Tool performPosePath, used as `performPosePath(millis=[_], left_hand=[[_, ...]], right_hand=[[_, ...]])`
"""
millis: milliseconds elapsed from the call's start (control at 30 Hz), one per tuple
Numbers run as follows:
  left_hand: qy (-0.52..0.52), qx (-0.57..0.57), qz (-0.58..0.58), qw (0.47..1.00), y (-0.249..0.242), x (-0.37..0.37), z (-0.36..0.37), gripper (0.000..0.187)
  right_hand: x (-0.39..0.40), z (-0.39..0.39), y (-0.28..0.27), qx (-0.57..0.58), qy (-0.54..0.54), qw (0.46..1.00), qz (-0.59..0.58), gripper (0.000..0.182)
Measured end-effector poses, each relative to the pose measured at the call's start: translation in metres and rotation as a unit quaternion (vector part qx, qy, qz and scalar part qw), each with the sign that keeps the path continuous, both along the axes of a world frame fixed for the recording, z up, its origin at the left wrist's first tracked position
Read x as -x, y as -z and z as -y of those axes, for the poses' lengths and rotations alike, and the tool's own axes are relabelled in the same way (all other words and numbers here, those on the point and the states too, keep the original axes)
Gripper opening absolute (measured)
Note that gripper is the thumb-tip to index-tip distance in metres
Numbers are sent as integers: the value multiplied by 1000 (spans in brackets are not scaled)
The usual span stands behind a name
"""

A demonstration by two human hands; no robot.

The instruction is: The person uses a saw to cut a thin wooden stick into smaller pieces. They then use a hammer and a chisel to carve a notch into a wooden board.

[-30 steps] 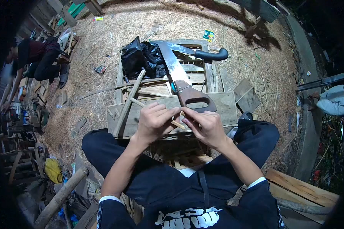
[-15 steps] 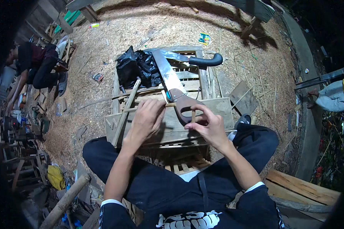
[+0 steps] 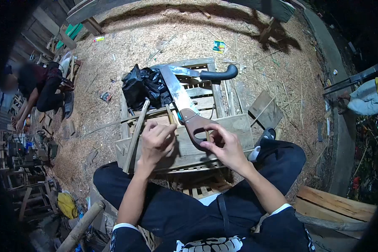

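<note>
My left hand point(image 3: 155, 142) is closed over the left part of the wooden bench point(image 3: 235, 128), its curled fingers around a thin wooden stick point(image 3: 171, 114) that points up and away. To its right, my right hand point(image 3: 225, 147) pinches a short, thin piece of wood point(image 3: 208, 135) between thumb and fingers, right beside the saw's handle. The handsaw point(image 3: 178, 94), with its brown handle toward me, lies across the bench and slatted crate. A long wooden strip point(image 3: 137, 134) slants along the bench's left side.
Behind the bench, a black plastic bag point(image 3: 142, 88) and a black-handled blade point(image 3: 216, 74) lie on the slatted crate point(image 3: 191, 63). A flat board point(image 3: 265, 109) rests on the shavings-covered ground at right. Another person point(image 3: 42, 86) crouches at far left. Planks point(image 3: 336, 206) stand at lower right.
The stick in my left hand has swung from lying sideways to pointing away. My left hand has drawn slightly back. My right hand and its short piece have shifted a little left and toward me.
</note>
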State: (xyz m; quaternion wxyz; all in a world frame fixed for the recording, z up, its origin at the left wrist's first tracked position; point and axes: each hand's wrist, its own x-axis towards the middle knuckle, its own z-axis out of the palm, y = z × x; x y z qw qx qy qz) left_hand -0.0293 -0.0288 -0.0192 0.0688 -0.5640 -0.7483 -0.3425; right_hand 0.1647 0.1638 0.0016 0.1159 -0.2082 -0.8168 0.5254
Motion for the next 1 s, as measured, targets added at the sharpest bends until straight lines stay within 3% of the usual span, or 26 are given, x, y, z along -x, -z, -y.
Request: performPosePath(millis=[67, 133, 267, 500, 667, 733, 900, 1000], left_hand=[[1, -12, 11, 1000, 5, 2, 3, 46], [-17, -13, 10, 1000, 2, 1, 3, 34], [-75, -33, 49, 995, -7, -9, -2, 29], [-92, 35, 80, 992, -4, -10, -3, 27], [-100, 59, 115, 987, 13, -3, -3, 34], [-121, 63, 53, 989, 15, -1, -4, 34], [-143, 112, 39, 983, 29, 6, 6, 40], [-138, 117, 37, 983, 25, 2, 11, 40]], right_hand=[[1, 0, 0, 4, -6, 1000, -4, 51], [0, 1, 4, -27, -7, 1000, -8, 50], [2, 4, 1, -67, -26, 997, -36, 47], [4, 6, 2, -34, -36, 999, 0, 50], [7, 10, -1, -110, -47, 992, -36, 43], [10, 10, 4, -146, -45, 987, -56, 41], [14, 12, 8, -193, 8, 978, -75, 38], [14, 8, 16, -288, -39, 952, -99, 33]])
